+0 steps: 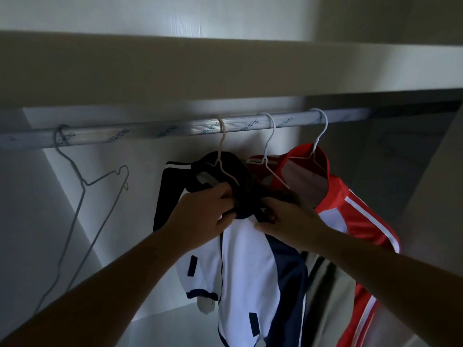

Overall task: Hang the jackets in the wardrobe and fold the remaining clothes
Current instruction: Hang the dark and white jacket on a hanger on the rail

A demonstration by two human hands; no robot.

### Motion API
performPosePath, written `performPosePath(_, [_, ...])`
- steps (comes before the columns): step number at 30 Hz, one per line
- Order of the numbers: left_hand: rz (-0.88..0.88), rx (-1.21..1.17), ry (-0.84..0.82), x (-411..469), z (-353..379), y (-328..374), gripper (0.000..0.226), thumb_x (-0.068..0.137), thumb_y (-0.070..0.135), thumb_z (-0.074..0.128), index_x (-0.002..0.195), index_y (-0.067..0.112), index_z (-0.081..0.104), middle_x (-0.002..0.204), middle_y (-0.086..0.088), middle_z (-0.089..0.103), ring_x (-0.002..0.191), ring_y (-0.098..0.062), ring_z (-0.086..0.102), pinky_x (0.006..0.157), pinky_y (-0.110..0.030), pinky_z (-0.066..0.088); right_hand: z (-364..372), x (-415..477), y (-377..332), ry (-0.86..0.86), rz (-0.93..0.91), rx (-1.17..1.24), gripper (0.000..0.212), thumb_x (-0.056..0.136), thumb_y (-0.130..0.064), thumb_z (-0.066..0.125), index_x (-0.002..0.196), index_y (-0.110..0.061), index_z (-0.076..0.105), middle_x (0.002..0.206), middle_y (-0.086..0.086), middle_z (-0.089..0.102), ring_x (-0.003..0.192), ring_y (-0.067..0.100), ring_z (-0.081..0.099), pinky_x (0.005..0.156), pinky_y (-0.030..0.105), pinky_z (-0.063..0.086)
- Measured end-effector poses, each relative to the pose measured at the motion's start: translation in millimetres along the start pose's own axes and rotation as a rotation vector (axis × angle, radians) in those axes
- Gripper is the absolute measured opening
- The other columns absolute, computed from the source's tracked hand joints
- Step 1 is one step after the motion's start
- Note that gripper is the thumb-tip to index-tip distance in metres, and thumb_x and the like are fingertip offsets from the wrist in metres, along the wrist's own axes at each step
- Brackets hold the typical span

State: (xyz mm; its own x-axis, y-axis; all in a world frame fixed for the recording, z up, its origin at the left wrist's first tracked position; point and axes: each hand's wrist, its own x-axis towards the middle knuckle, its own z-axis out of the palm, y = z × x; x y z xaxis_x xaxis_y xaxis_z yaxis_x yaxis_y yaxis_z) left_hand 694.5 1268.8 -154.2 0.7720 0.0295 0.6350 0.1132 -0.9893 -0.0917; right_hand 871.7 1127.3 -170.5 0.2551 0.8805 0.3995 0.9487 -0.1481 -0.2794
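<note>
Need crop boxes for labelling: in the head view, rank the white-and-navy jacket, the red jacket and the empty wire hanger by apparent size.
1. white-and-navy jacket: largest.
2. red jacket: partly covered, so only its visible part ranks second.
3. empty wire hanger: smallest, just a thin outline.

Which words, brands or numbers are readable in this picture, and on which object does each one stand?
"NG HONG": printed in blue along the wardrobe rail and repeated several times along it. The letters before "NG" are too blurred to read.
No other text is readable. The white and navy jacket and the red jacket show only stripes and plain patches.
</note>
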Motion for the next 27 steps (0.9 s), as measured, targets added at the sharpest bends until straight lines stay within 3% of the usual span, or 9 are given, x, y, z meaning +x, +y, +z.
performPosePath(3, [-0.391, -0.294, 0.062, -3.6, 2.0, -9.7, 0.032, 0.085, 0.006, 0.058, 0.062, 0.02, 0.04, 0.055, 0.012, 0.039, 0.043, -0.007, 0.038, 0.045, -0.01, 0.03, 3.0, -7.9, -5.8, 0.045, -0.034, -0.036, 0.021, 0.082, -0.053, 0.047, 0.066, -0.039, 0.042, 0.056, -0.029, 0.046, 0.085, -0.014, 0.045, 0.08, 0.005, 0.025])
performPosePath(5, [-0.565, -0.422, -0.118, -4.9, 1.9, -15.6, 0.031, 0.086, 0.011, 0.055, 0.06, 0.016, 0.039, 0.052, 0.002, 0.042, 0.043, -0.007, 0.035, 0.047, -0.017, 0.032, 4.4, -12.3, -9.6, 0.067, -0.057, -0.035, 0.02, 0.089, -0.05, 0.047, 0.074, -0.037, 0.049, 0.064, -0.027, 0.054, 0.085, -0.013, 0.046, 0.087, 0.013, 0.028])
performPosePath(7, [-0.551, -0.417, -0.248, -2.2, -1.3, -8.3, 0.025, 0.086, 0.035, 0.055, 0.068, 0.022, 0.044, 0.054, 0.006, 0.047, 0.045, -0.007, 0.043, 0.048, -0.023, 0.037, 5.5, -15.8, -16.7, 0.098, -0.091, -0.084, 0.022, 0.095, -0.05, 0.045, 0.094, -0.033, 0.059, 0.085, -0.02, 0.066, 0.096, -0.005, 0.054, 0.1, 0.015, 0.028])
performPosePath(9, [-0.494, -0.29, -0.228, 9.0, -3.6, 5.6, 0.03, 0.084, 0.057, 0.051, 0.077, 0.029, 0.046, 0.059, 0.011, 0.051, 0.054, -0.004, 0.052, 0.051, -0.022, 0.038, 4.5, -18.2, -27.5, 0.056, -0.064, -0.046, 0.029, 0.099, -0.046, 0.039, 0.109, -0.028, 0.059, 0.094, -0.011, 0.069, 0.096, 0.002, 0.061, 0.096, 0.021, 0.039])
performPosePath(12, [-0.485, -0.171, -0.104, 28.6, -7.3, 15.9, 0.032, 0.091, 0.043, 0.054, 0.067, 0.023, 0.048, 0.06, 0.008, 0.049, 0.062, -0.014, 0.056, 0.057, -0.028, 0.041, 1.6, -21.4, -39.3, 0.023, -0.051, -0.139, 0.039, 0.104, -0.042, 0.025, 0.12, -0.024, 0.055, 0.101, -0.007, 0.068, 0.092, 0.006, 0.062, 0.091, 0.022, 0.042])
performPosePath(14, [-0.527, -0.282, 0.015, 33.8, -9.9, 11.8, 0.038, 0.093, 0.027, 0.055, 0.058, 0.019, 0.044, 0.053, 0.007, 0.044, 0.054, -0.006, 0.049, 0.055, -0.022, 0.036, -1.5, -24.8, -42.8, 0.035, -0.07, -0.211, 0.042, 0.105, -0.04, 0.017, 0.123, -0.023, 0.051, 0.1, -0.007, 0.065, 0.087, 0.006, 0.059, 0.089, 0.017, 0.041])
performPosePath(19, [-0.616, -0.581, 0.032, 13.1, -5.3, 1.3, 0.034, 0.096, 0.013, 0.05, 0.063, 0.011, 0.045, 0.055, 0.003, 0.042, 0.047, -0.003, 0.041, 0.05, -0.016, 0.03, 1.8, -31.0, -49.8, -0.066, 0.015, -0.1, 0.031, 0.104, -0.037, 0.028, 0.085, -0.019, 0.045, 0.068, -0.004, 0.047, 0.05, 0.006, 0.035, 0.052, 0.017, 0.031])
performPosePath(23, [-0.565, -0.396, 0.086, -10.7, -3.7, -7.8, 0.021, 0.094, 0.02, 0.055, 0.074, 0.015, 0.052, 0.061, 0.002, 0.051, 0.054, -0.004, 0.051, 0.054, -0.012, 0.037, 14.8, -40.7, -39.3, -0.13, 0.067, -0.063, 0.025, 0.099, -0.035, 0.044, 0.083, -0.018, 0.051, 0.071, -0.008, 0.046, 0.063, 0.005, 0.041, 0.06, 0.016, 0.029])
performPosePath(27, [-0.579, -0.242, 0.261, -31.5, -0.5, -3.9, 0.022, 0.086, 0.019, 0.054, 0.101, 0.003, 0.056, 0.096, -0.006, 0.057, 0.087, -0.02, 0.055, 0.077, -0.035, 0.047, 33.6, -51.8, -37.7, -0.364, 0.296, -0.056, 0.041, 0.098, -0.035, 0.045, 0.065, -0.014, 0.036, 0.077, 0.0, 0.056, 0.078, 0.019, 0.057, 0.067, 0.024, 0.038])
